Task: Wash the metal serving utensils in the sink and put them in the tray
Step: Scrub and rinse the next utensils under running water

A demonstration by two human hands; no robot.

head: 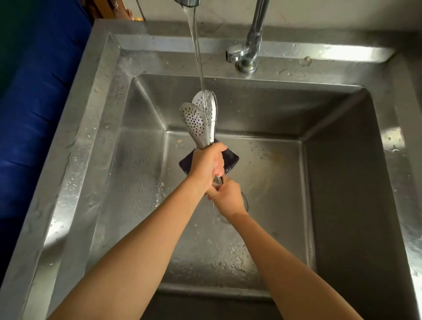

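Note:
Two perforated metal serving spoons [201,118] are held together over the steel sink [331,160], bowls pointing up and away from me. Water from the tap [188,2] runs onto the upper spoon's bowl. My left hand [206,163] is closed around the handles just below the bowls. My right hand [227,196] grips the lower ends of the same handles, close below the left hand. No tray is in view.
A dark square scrub pad [230,160] lies on the sink floor behind my hands. The drain [245,203] is partly hidden under my right hand. A chrome faucet base [246,54] stands on the back rim. Something blue [34,114] borders the sink's left side.

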